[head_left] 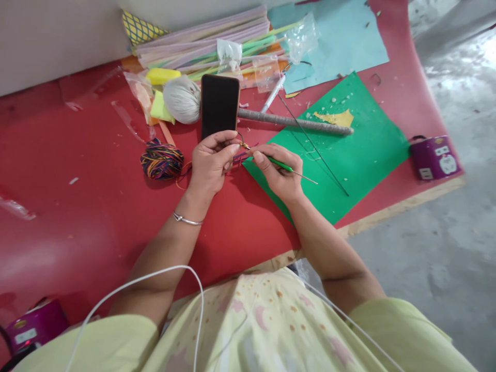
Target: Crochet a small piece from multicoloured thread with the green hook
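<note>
My right hand [282,173] is closed around a crochet hook with a green grip [281,164]; its thin metal end points down to the right. Pinched in my left hand [212,161] is a small piece of multicoloured yarn work [245,146], partly hidden by the fingers. The hook's tip meets this piece between my two hands. A ball of multicoloured yarn [161,159] lies left of my left hand, with a strand running toward that hand. Just beyond my left fingers is a black phone [220,106].
A white yarn ball [182,99] lies beside the phone. A grey rod [298,121] and a thin wire [315,147] cross the green sheet [325,181]. Coloured strips [201,39] and a blue sheet [341,41] lie at the back. A purple box [434,159] stands at the right edge.
</note>
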Demonstrator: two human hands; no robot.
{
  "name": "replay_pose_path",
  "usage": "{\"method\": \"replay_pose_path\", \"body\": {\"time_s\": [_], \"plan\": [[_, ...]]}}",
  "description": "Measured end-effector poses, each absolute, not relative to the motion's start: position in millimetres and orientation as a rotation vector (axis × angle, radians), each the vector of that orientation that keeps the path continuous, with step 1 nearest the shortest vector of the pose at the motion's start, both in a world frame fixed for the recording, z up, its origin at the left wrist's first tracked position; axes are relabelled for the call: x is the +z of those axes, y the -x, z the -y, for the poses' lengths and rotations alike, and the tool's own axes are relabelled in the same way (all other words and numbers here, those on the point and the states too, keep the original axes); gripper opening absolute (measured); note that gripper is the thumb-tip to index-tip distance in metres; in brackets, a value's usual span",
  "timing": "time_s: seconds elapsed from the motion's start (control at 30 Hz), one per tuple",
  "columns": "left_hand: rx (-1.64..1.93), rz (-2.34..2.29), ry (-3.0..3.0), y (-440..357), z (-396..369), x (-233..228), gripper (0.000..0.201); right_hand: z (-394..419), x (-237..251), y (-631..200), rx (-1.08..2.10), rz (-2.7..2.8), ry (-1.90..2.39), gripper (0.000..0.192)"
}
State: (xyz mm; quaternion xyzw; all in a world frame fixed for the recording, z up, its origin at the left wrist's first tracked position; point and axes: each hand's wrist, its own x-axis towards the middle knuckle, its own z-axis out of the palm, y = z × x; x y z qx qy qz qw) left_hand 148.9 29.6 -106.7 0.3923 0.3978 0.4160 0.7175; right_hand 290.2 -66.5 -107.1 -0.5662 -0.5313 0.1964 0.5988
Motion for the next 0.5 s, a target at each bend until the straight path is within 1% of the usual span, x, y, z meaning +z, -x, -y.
{"method": "replay_pose_path", "body": {"time_s": [0.23,0.37,0.5], "plan": [[0.922,-0.84,-0.874,-148.2,-29.9,-109.2,0.032,65.4,-110.6,-290.9,0.484,1.212,1.291,0.023],[0.907,-0.869,-0.857,-148.6,-29.9,-107.8,0.033,66.6,-109.4,-290.3,0.397,1.315,1.273,0.016],[0.918,-0.844,-0.832,-149.1,-29.7,-106.9,0.033,68.3,-108.8,-289.5,0.316,1.393,1.297,0.017]]}}
